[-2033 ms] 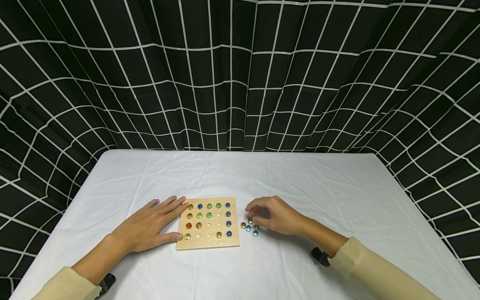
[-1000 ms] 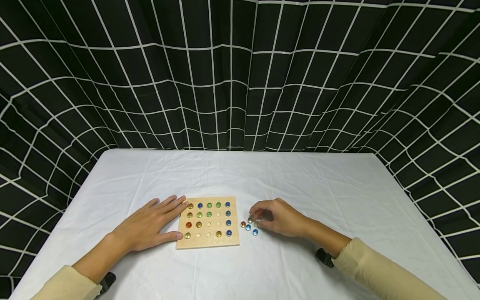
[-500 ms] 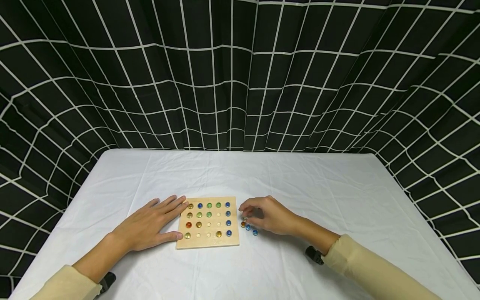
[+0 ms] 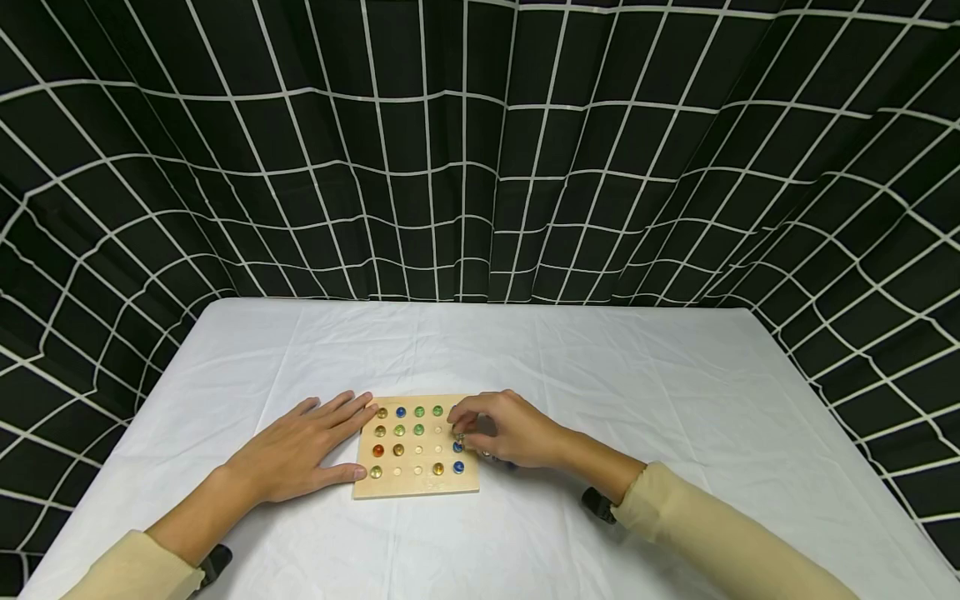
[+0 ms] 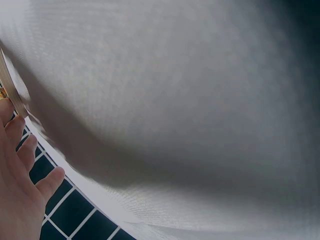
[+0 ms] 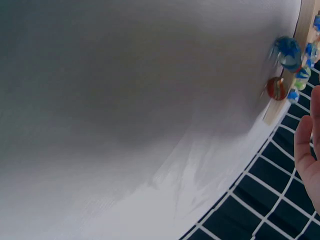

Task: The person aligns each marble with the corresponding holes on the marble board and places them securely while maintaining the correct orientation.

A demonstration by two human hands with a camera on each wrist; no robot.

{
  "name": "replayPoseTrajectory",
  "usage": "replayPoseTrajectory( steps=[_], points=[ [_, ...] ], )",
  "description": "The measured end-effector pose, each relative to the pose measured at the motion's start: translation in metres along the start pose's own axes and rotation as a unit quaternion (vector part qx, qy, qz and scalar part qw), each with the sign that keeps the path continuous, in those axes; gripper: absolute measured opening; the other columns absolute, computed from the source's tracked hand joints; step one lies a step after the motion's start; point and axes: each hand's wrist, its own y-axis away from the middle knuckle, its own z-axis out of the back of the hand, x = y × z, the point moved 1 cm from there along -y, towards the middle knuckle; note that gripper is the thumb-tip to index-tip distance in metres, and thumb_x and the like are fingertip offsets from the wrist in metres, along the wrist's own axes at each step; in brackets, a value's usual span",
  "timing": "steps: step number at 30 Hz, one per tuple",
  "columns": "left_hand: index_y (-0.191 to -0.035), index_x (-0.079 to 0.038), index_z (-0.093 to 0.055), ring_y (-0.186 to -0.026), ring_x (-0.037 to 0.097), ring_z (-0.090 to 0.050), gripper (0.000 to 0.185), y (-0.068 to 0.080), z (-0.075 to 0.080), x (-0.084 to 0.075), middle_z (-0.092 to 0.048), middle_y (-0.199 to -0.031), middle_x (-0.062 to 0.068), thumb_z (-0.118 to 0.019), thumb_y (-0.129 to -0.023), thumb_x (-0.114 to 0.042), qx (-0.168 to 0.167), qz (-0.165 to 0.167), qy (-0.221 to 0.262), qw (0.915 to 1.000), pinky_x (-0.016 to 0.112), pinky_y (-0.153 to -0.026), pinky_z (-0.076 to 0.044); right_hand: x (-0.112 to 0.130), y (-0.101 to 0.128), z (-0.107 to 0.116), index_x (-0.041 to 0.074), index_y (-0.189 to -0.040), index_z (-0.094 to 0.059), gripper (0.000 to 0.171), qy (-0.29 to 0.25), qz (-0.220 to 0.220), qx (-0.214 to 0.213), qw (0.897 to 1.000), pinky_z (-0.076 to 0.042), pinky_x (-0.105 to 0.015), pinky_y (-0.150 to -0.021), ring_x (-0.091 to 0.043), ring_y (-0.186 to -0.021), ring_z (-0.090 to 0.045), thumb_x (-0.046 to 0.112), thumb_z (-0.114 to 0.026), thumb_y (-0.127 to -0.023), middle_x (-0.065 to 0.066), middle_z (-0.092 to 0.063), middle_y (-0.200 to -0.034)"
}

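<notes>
White cloth covers the table (image 4: 600, 375), and we work across it from the lower left of the head view. Our left hand (image 4: 300, 450) lies flat there, fingers straight and spread, fingertips touching the left edge of the wooden board (image 4: 417, 483), thumb against its near corner. It has not shifted over the last two seconds; it steadies the board and grips nothing. The left wrist view shows only those straight fingers (image 5: 20, 150) and a sliver of board edge.

Centre of the frame: the board holds rows of marbles, blue and green along the far row, amber and one red marble (image 4: 378, 451) down the left columns, blue down the right column. Several hollows in the middle sit bare.

Right of centre: our right hand (image 4: 502, 433) has come left from the loose marbles beside the board and now hovers over the board's right columns. Its fingers are curled together, tips pinched on a small pale marble (image 4: 459, 436), just above the surface. We judge the pick-up done and the placing under way.

Most loose marbles are now hidden under the hand; the right wrist view catches a blue marble (image 6: 287, 52) and a reddish marble (image 6: 276, 88) against the board's edge, blurred.
</notes>
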Motion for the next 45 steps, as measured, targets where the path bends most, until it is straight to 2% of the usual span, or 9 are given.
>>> replayPoseTrajectory(
  steps=[8, 15, 25, 33, 39, 45],
  points=[
    [-0.157, -0.021, -0.033, -0.146, 0.027, -0.032, 0.083, 0.0, -0.001, 0.001, -0.032, -0.161, 0.001, -0.04, -0.093, -0.074, 0.002, 0.003, -0.002, 1.0, 0.059, -0.113, -0.03, 0.008, -0.01, -0.009, 0.009, -0.11, -0.07, 0.022, 0.017, 0.005, 0.011, 1.0, -0.052, -0.027, -0.083, -0.01, -0.093, -0.064, 0.003, -0.072, -0.089, 0.004, -0.071, -0.099],
    [-0.157, -0.021, -0.034, -0.146, 0.028, -0.033, 0.083, 0.0, -0.002, 0.001, -0.033, -0.16, 0.002, -0.04, -0.094, -0.073, 0.0, 0.0, 0.003, 1.0, 0.059, -0.113, -0.03, 0.012, -0.016, -0.014, 0.011, -0.112, -0.072, 0.023, 0.054, -0.003, 0.028, 0.998, -0.048, -0.027, -0.09, -0.009, -0.094, -0.061, 0.008, -0.073, -0.09, 0.009, -0.07, -0.1],
    [-0.157, -0.021, -0.033, -0.146, 0.027, -0.032, 0.083, 0.0, -0.003, 0.002, -0.032, -0.161, 0.001, -0.04, -0.094, -0.073, 0.002, 0.001, 0.004, 1.0, 0.059, -0.113, -0.03, 0.009, -0.023, -0.016, 0.012, -0.11, -0.072, 0.021, 0.068, 0.003, 0.028, 0.997, -0.047, -0.022, -0.082, -0.007, -0.088, -0.059, 0.006, -0.07, -0.09, 0.008, -0.07, -0.099],
    [-0.157, -0.021, -0.033, -0.146, 0.027, -0.032, 0.083, 0.0, -0.003, 0.001, -0.032, -0.161, 0.001, -0.039, -0.094, -0.074, 0.001, 0.002, 0.0, 1.0, 0.059, -0.113, -0.03, 0.007, -0.017, -0.009, 0.011, -0.112, -0.071, 0.023, 0.053, -0.002, 0.012, 0.999, -0.05, -0.028, -0.089, -0.008, -0.096, -0.062, 0.007, -0.073, -0.09, 0.006, -0.072, -0.099],
    [-0.157, -0.021, -0.033, -0.147, 0.026, -0.031, 0.084, 0.0, -0.002, 0.001, -0.032, -0.161, 0.0, -0.039, -0.093, -0.074, 0.003, 0.004, -0.003, 1.0, 0.058, -0.113, -0.03, -0.006, -0.003, 0.002, 0.008, -0.114, -0.07, 0.025, 0.031, -0.021, -0.012, 0.999, -0.052, -0.038, -0.092, -0.009, -0.1, -0.063, 0.004, -0.073, -0.089, 0.006, -0.072, -0.1],
    [-0.157, -0.021, -0.033, -0.147, 0.026, -0.031, 0.084, 0.0, -0.002, 0.001, -0.032, -0.161, 0.0, -0.039, -0.093, -0.074, 0.003, 0.003, -0.004, 1.0, 0.058, -0.113, -0.03, -0.018, 0.015, 0.012, 0.008, -0.111, -0.07, 0.024, 0.021, -0.038, -0.023, 0.999, -0.052, -0.041, -0.094, -0.011, -0.098, -0.066, 0.001, -0.073, -0.088, 0.004, -0.073, -0.099]
  ],
)
